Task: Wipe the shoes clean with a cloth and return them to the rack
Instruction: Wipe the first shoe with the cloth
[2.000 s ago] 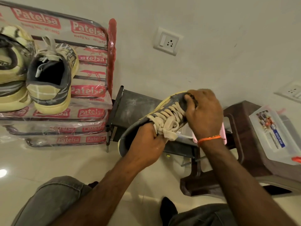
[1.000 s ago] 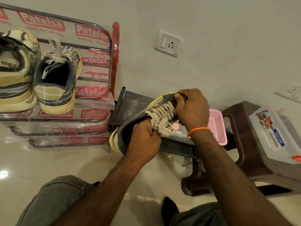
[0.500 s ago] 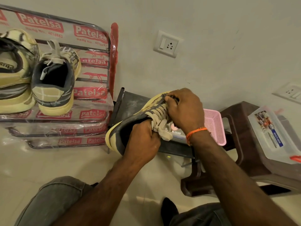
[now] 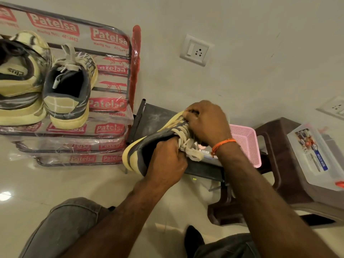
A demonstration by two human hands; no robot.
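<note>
Two hands hold one grey-and-cream lace-up sneaker in the air, in front of a dark metal stand and to the right of the rack. The left hand wraps around the heel end and collar, its fingers curled over the dark opening beside the knot of the laces. The right hand, with an orange thread band at the wrist, curls over the front of the sneaker and pinches at the upper rows of off-white flat laces. No cloth can be made out in either hand.

This sneaker lies tilted, heel toward the person and lower left, toe pointing up and away. Its upper is dark grey with pale yellow panels, the thick sole is cream, and the loose lace ends hang off its right side.

On the metal shoe rack wrapped in clear plastic printed with red "Patelsa" labels, two matching sneakers stand upright on the top shelf, heels toward the camera: one near the rack's middle, another just beside it at the left edge.

Behind the right wrist sits a pink perforated plastic basket. Further right, a brown plastic stool carries a clear lidded box.
</note>
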